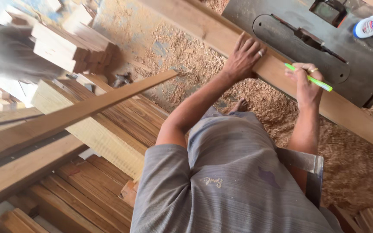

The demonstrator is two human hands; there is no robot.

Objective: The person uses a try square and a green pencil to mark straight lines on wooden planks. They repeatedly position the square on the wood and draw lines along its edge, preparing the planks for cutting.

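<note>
Head view: left hand (241,58) lies flat on the plank (281,73), fingers spread. Right hand (306,82) has its fingers clamped on a green pencil (309,78), tip beyond them on the plank.

Soft daylight, blurred upper-left corner

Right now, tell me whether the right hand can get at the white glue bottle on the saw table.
Probably yes: the right hand holds a green pen, but only bare table lies between it and the glue bottle.
</note>
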